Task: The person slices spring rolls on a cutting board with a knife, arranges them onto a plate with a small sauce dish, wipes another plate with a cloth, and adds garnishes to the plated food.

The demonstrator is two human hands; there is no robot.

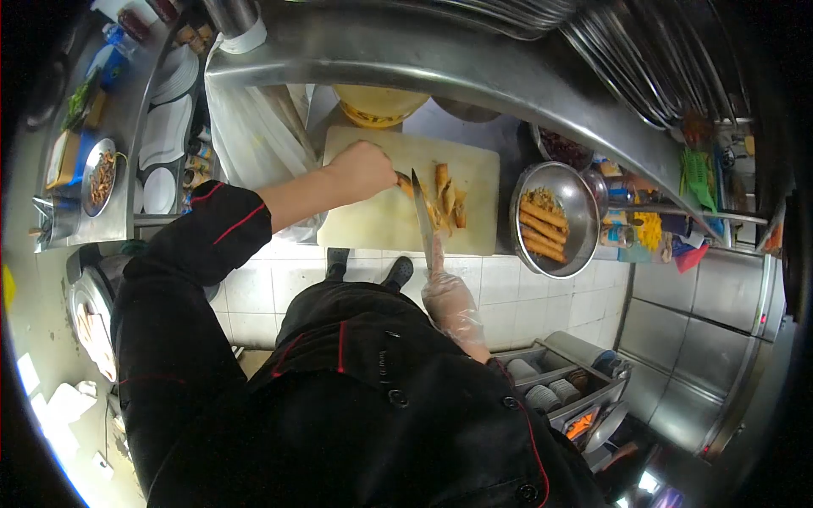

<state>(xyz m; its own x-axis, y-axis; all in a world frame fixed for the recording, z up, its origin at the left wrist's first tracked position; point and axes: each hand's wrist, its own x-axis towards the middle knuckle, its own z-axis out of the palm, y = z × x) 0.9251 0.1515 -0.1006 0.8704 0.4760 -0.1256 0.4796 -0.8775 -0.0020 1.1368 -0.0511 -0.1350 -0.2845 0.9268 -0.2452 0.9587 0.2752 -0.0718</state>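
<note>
On the pale cutting board (364, 229) lie several brown fried rolls and cut pieces (458, 207). My left hand (360, 169), bare, is closed at the board's upper left, its fingertips on the end of a roll (406, 184). From the board's front edge my right hand (449, 300), in a clear plastic glove, grips a knife (423, 212). The blade points away from me, against the left side of the rolls, its tip close to my left fingertips. The handle is mostly hidden by the glove.
Right of the board stands a steel bowl (582, 245) with long rolls in it. A yellow-rimmed container (381, 103) is behind the board. A steel shelf (474, 89) crosses above. A plastic bag (258, 152) hangs at left, and a container rack (550, 381) stands lower right.
</note>
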